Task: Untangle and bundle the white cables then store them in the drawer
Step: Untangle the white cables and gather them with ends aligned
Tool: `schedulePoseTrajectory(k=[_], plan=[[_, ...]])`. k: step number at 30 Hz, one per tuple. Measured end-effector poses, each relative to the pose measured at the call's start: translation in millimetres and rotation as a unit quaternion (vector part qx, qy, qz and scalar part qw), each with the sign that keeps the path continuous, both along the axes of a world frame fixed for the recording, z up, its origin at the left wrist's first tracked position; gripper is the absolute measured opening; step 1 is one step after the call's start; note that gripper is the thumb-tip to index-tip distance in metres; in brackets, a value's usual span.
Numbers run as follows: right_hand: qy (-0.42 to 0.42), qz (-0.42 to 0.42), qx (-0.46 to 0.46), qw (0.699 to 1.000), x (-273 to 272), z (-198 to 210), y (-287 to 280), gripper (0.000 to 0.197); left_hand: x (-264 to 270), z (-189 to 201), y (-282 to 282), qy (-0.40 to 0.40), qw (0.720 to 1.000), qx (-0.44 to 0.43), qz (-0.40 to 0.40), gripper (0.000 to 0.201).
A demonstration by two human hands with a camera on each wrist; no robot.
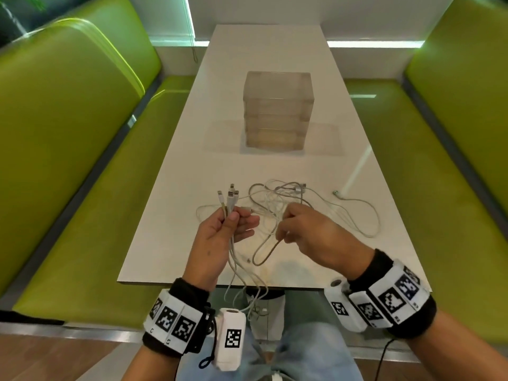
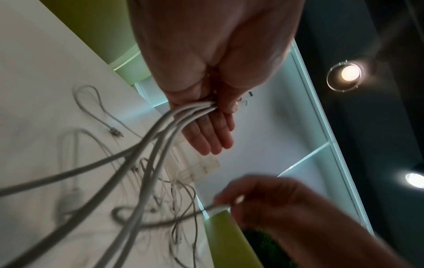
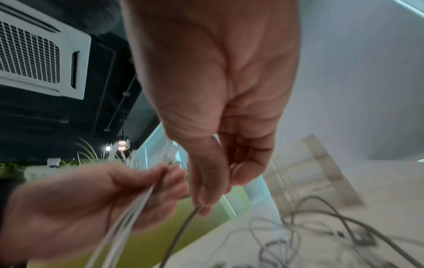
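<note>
Left hand (image 1: 225, 229): thumb and fingers pinch several white cables (image 1: 277, 207) just below their plugs (image 1: 229, 193), slack trailing over the counter (image 1: 192, 127) edge.
Right hand (image 1: 308, 232): fingertips pinch one loop.
Tangle: on the counter, just beyond both hands.
Technique: best to draw one strand out slowly, plugs kept together.
Drawer unit (image 1: 277, 111): further back, shut.
Writing: none legible; only coded wristband markers.

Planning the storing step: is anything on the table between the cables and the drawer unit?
Nothing visible: bare table lies between the white cables and the clear drawer unit. Its drawers look closed, though, and the cables remain tangled in both hands.
</note>
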State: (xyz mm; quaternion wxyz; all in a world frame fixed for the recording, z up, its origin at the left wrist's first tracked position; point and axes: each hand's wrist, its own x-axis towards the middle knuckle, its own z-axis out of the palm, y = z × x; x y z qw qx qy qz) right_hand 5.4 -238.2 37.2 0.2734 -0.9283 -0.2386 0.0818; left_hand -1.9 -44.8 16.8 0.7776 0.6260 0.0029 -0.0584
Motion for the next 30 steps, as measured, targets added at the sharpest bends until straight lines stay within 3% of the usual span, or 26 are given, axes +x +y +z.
schedulePoseTrajectory(k=[3,8,13,15,17,19,22,24,30], plan=[[-0.021,0.001,0.057,0.998,8,26,12,0.027,-1,-5,-15,0.014,0.999,0.023,-0.029,0.024],[-0.024,-0.093,0.163,0.982,16,30,25,0.028,-6,-5,-22,0.023,0.997,-0.001,-0.068,0.027],[0.065,-0.191,0.351,0.914,16,17,34,0.017,-4,-5,-15,-0.019,1.0,0.012,-0.021,0.02],[0.13,-0.182,0.3,0.927,18,2,30,0.013,-2,-5,-12,-0.009,0.999,-0.031,0.014,0.02],[0.201,-0.092,0.217,0.951,18,-14,28,0.03,-2,-3,-9,0.003,0.996,-0.083,0.028,0.018],[0.244,-0.021,0.178,0.953,15,-26,33,0.031,-2,1,-8,0.009,0.992,-0.121,0.024,0.018],[0.214,0.0,0.109,0.971,17,-37,35,0.005,-1,13,1,-0.002,0.987,-0.159,0.031,0.015],[0.191,-0.021,0.087,0.977,26,-41,26,0.009,3,22,15,-0.018,0.982,-0.176,0.059,0.015],[0.138,-0.097,0.169,0.971,54,-26,8,0.023,11,21,51,-0.028,0.98,-0.136,0.141,0.026]])
